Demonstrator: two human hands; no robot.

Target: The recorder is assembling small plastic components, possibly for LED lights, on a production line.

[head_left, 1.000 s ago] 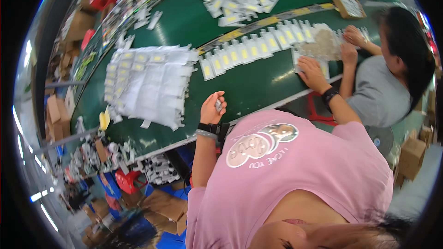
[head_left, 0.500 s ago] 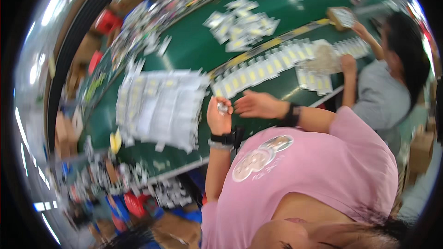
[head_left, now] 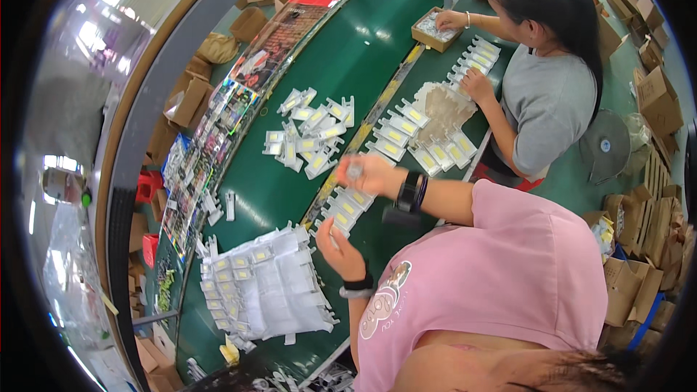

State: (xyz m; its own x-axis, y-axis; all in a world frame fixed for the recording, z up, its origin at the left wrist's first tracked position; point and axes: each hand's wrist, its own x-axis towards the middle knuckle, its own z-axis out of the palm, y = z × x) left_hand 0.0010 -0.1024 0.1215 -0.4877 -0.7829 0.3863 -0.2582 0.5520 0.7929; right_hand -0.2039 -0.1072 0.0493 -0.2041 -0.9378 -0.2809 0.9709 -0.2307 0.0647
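Observation:
Several flat white plastic pieces with yellow rectangles lie in a slanting row along the green table, beside both my hands. My right hand is over this row, slightly blurred, its fingers closed around a small shiny greyish piece. Lower down, at the row's near end, my left hand is half curled with the palm up. Something small and pale shows between its thumb and fingers, too small to name. Left of it a white sheet-like layer carries more rows of white pieces.
A loose heap of white pieces lies on the green table. To the right a co-worker in a grey shirt reaches into a small carton. Packaged goods line the far edge. Cardboard boxes stand at right.
My view has turned toward the right. My hands, close together before, are now apart, the right one farther over the row. The shiny piece was in my left hand and now shows in my right.

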